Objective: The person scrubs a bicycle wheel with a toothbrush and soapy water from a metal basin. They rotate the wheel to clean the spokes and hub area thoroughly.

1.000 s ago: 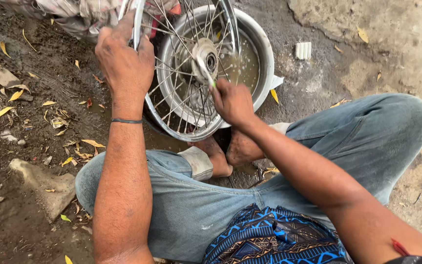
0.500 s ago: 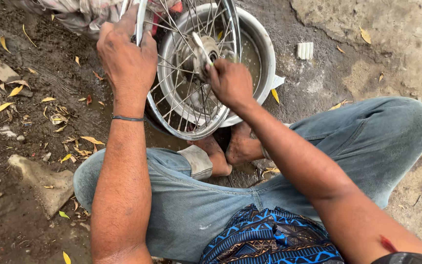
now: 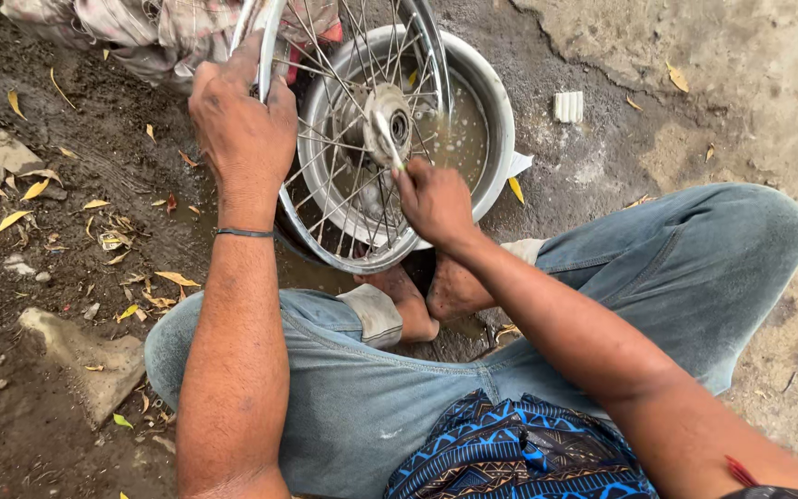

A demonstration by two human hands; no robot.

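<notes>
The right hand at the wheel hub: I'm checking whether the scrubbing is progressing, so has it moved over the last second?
Yes. The right hand has slid up and left, closer to the hub of the spoked wheel, judged against the metal basin.

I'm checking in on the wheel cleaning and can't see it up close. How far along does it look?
Done: the spoked wheel stands in the metal basin of murky, soapy water, and the rim looks wet and shiny. In hand: the left hand steadies the rim while the right hand works a small brush-like tool at the hub. Left: grime between the lower spokes; the far side is hidden.
</notes>
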